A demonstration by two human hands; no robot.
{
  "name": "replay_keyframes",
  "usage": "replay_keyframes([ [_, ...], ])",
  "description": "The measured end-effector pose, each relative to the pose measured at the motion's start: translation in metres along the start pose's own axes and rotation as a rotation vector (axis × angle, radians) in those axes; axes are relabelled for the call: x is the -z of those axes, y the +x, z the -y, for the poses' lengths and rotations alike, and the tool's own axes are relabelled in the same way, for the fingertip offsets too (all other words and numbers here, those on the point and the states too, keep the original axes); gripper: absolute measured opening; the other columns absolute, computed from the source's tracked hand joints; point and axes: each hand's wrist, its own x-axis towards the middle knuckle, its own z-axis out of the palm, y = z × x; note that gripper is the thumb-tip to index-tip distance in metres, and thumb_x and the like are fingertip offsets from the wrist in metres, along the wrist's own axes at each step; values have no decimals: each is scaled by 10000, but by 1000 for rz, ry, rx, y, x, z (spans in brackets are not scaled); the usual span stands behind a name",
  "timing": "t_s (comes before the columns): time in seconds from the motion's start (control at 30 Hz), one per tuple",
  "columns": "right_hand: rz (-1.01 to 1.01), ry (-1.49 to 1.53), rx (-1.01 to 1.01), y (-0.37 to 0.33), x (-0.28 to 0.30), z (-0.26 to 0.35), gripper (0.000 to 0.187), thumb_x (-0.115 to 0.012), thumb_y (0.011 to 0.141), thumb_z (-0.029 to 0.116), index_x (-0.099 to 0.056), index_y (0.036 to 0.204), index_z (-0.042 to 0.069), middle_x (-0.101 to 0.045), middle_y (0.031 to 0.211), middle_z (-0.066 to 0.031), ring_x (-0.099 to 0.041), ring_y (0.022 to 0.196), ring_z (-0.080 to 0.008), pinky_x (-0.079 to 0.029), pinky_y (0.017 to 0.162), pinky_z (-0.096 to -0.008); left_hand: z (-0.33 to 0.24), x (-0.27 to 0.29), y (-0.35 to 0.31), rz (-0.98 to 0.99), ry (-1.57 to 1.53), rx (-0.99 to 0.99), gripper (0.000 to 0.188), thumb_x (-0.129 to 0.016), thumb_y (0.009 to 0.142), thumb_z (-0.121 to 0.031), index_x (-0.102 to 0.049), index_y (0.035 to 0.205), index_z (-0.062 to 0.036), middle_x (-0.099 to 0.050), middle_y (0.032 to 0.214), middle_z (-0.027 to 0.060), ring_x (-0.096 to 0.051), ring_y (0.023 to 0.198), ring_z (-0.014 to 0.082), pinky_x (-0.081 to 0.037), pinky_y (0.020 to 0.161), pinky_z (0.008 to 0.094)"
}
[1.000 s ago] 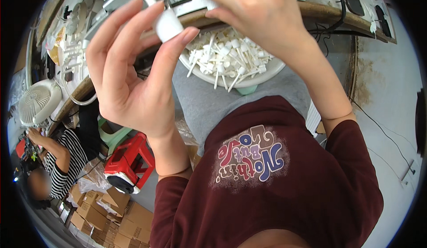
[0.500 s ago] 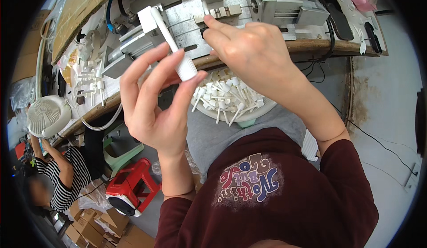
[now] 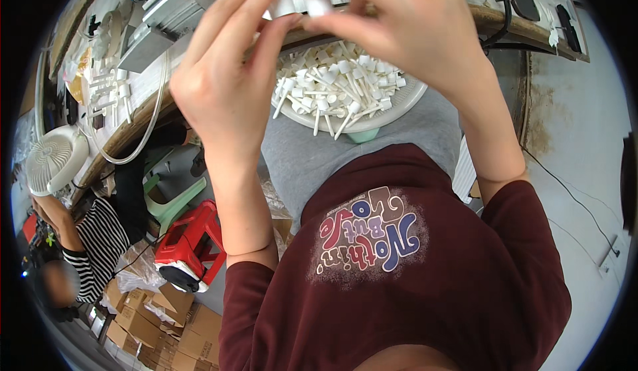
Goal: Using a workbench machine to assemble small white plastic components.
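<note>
Near the top edge, my left hand (image 3: pixel 229 65) pinches a white ribbed cap (image 3: pixel 284 2) between thumb and fingers; the rest of that piece is hidden by the fingers. Close beside it, my right hand (image 3: pixel 415 28) is closed on a small white piece (image 3: pixel 319 4), blurred, its kind unclear. The fingertips of both hands nearly meet. Below them, a round pale basket (image 3: pixel 413 102) rests on my lap, heaped with white caps on thin stems (image 3: pixel 332 88).
A metal clamp fixture (image 3: pixel 147 46) stands on the workbench behind my left hand. White plastic parts (image 3: pixel 109 92) and a small fan (image 3: pixel 58 161) lie further left. A red stool (image 3: pixel 193 245), cardboard boxes (image 3: pixel 143 318) and a person in a striped top (image 3: pixel 103 231) are at lower left.
My right hand has left the fixture and come up beside my left hand, now with a white piece in its fingers. The view has shifted, so the hands sit higher in it.
</note>
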Motion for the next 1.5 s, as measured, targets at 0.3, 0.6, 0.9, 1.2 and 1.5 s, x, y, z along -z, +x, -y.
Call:
replay_keyframes([
  [0.3,346,98,-38,-74,-3,-11,294,-797,698,174,-629,912,63,-679,1099,-44,-688,822,-245,-546,684,-366,11,-16,21,146,255,-209,249,-802,763,-160,-769,1003,-103,-732,1135,-7,-678,612,143,-524,580,253],
  [0.6,515,14,-234,-111,-50,-31,285,-792,735,209,-665,942,59,-678,999,-69,-683,801,-289,-547,699,-398,10,-14,25,169,163,-92,268,-819,730,-143,-778,990,-90,-739,1116,4,-594,518,103,-498,549,231],
  [0.9,258,195,-329,-125,-129,2,201,-759,792,242,-703,907,86,-625,905,-28,-672,760,-244,-546,656,-381,-3,-11,22,160,95,43,280,-797,703,-46,-760,978,-12,-735,1089,135,-661,566,153,-535,577,268],
  [1.2,481,49,-322,-107,-151,-3,179,-675,795,161,-720,851,-2,-670,977,-158,-700,817,-309,-561,731,-427,12,32,-27,367,-340,-16,311,-812,685,39,-741,988,25,-706,1176,119,-614,617,55,-472,568,194],
  [1.5,384,573,-578,-114,-53,-27,143,-716,866,133,-725,937,9,-728,833,-81,-686,679,-173,-566,672,-307,44,-19,-104,504,-369,324,498,-838,706,-55,-716,1188,-88,-706,1122,81,-698,875,168,-569,758,310],
])
